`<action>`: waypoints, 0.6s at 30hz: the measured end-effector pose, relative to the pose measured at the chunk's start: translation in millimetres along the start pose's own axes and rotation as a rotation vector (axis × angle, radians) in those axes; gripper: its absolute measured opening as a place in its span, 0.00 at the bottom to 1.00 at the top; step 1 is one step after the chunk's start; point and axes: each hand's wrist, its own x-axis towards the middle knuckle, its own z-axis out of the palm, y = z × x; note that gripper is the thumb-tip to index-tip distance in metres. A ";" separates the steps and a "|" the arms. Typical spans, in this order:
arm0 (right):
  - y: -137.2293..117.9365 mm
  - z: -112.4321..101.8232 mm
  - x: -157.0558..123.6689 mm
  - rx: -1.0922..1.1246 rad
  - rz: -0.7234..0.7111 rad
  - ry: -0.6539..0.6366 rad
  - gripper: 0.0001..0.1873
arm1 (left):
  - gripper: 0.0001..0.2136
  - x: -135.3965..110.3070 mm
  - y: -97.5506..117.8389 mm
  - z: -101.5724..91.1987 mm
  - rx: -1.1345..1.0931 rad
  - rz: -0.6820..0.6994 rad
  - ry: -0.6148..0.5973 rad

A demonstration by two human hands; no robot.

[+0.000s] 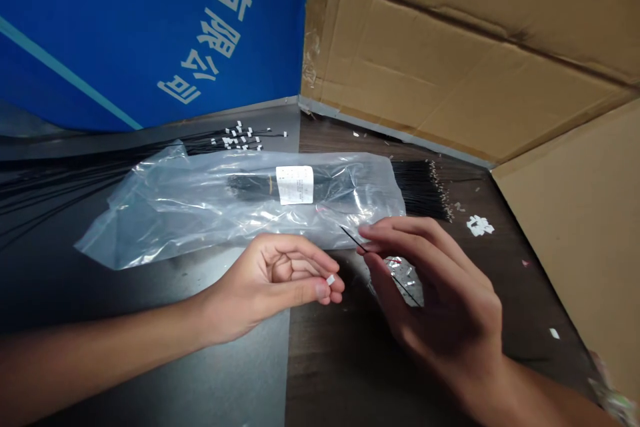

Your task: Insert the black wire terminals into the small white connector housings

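Observation:
Between the thumb and fingertips of my left hand [280,273] is a small white connector housing [331,279]. My right hand [435,287] pinches a thin black wire [353,237]; one end points up and left toward the plastic bag, and the rest slants down behind my fingers. The connector and the wire are apart. Behind both hands lies a clear plastic bag [200,213] with a white label [295,185] and a bundle of black wires [423,187] sticking out of its right end.
More black wires with white connectors [240,137] lie at the back left. A small pile of white connector housings [480,225] is on the right. Small clear pieces [407,273] lie beneath my right hand. A blue panel [125,27] and cardboard [425,47] stand behind.

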 end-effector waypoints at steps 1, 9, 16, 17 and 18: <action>-0.1 0.5 -1.1 0.008 0.008 -0.005 0.21 | 0.06 0.0 -0.5 -0.3 0.012 0.002 0.004; 1.1 -1.4 -3.7 0.128 0.059 -0.117 0.24 | 0.05 -1.7 -1.3 -2.2 0.090 -0.005 -0.001; -4.1 1.7 -2.7 0.150 0.155 -0.140 0.07 | 0.05 -1.7 -0.9 -0.7 0.124 0.056 -0.005; -4.5 1.9 -2.6 0.154 0.183 -0.153 0.06 | 0.05 -1.3 -0.5 -0.6 0.131 0.056 -0.005; -4.8 1.9 -2.3 0.161 0.208 -0.164 0.05 | 0.05 -0.9 -0.1 -0.6 0.135 0.054 -0.005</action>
